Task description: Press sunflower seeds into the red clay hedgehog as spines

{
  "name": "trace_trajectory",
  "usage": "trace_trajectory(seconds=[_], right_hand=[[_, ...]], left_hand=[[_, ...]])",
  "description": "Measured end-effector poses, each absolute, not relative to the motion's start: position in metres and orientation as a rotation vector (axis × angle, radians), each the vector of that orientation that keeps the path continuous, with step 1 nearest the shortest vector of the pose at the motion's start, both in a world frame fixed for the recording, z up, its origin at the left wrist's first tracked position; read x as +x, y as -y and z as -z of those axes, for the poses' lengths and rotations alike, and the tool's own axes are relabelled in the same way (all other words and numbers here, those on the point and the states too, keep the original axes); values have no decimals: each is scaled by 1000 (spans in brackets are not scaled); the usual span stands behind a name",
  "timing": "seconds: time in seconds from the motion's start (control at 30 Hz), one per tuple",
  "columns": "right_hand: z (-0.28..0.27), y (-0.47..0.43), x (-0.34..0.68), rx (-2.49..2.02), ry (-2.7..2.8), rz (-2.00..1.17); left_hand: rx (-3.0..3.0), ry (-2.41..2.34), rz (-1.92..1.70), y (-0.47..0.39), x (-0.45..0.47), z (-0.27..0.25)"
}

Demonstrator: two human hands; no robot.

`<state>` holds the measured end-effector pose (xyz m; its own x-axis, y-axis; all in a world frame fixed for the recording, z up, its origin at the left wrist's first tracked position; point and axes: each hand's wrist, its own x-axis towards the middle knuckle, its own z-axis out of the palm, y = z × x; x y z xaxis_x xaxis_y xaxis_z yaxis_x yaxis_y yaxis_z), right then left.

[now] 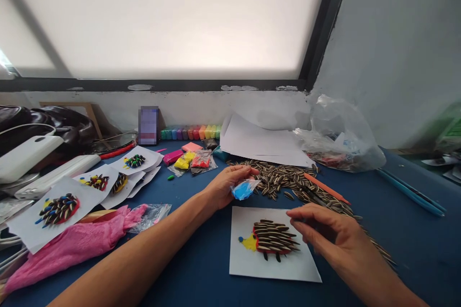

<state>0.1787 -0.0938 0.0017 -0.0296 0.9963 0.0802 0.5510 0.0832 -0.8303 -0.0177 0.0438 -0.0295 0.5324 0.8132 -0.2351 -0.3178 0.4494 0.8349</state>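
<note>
Spiky hedgehog (274, 240) of striped seeds (277, 231) on smooth white card (245, 266)
Left hand (232, 181) pinches blue clay (243, 191) in crinkled clear plastic (255, 183); right hand (326, 234), fingertips nearly meeting, hovers by the card's upper right corner; cannot tell whether it holds anything.

A square white card (244, 266) lies flat on the blue surface (187, 276), well apart from its far edge. Across the card's middle sits a hedgehog (275, 236): striped seeds overlap in rows over a red base, two darker seeds hang below as legs, and a yellow face with a blue nose points toward the card's left edge. Blue clay (243, 191) in clear film shows just beyond the card's far left corner.
</note>
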Motion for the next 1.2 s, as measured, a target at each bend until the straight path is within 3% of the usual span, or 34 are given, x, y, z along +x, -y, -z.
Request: trace_trajectory(seconds=[0.47, 0.7, 1.2], right_hand=[[-27, 85, 168, -1503, 1878, -608], [-6, 85, 169, -1606, 1804, -701], [5, 85, 177, -1479, 1903, -569]], left_hand=[[857, -650, -770, -46, -18, 33], [860, -632, -755, -47, -19, 35], [859, -591, -720, -51, -19, 37]])
